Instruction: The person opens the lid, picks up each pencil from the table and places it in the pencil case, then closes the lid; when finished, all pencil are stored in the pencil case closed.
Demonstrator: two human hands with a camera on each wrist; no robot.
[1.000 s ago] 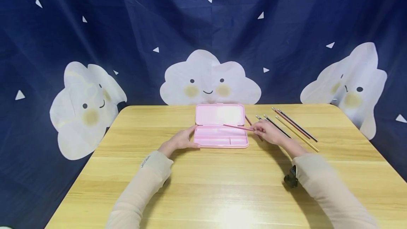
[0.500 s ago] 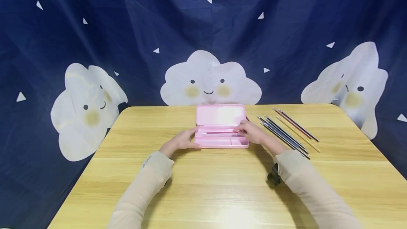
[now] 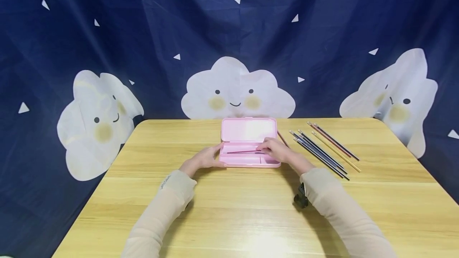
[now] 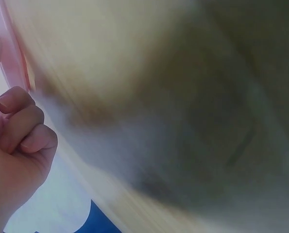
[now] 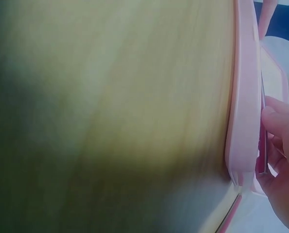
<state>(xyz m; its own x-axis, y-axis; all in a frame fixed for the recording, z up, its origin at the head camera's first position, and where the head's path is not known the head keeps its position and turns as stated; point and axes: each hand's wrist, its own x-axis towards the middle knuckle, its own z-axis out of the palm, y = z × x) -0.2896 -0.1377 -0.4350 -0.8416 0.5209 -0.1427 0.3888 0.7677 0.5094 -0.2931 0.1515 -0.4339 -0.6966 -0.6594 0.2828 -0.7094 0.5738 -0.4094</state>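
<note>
A pink pencil case stands with its lid raised near the far edge of the table. My left hand grips its left end, thumb at the front corner and a finger at the back; in the left wrist view the other fingers curl against the palm. A dark red pencil lies along the long back compartment, and my right hand pinches it near its right end. From the right wrist view, thumb and fingers close on this pencil just inside the case wall.
Right of the case, several dark pencils lie slanted side by side. Beyond them are a yellow pencil, a red one and a dark one. Another red pencil pokes out beside the case. A blue curtain hangs behind.
My right hand has carried the dark red pencil leftward and lowered it from above the case's right edge into the back compartment. The left hand keeps its hold on the case.
</note>
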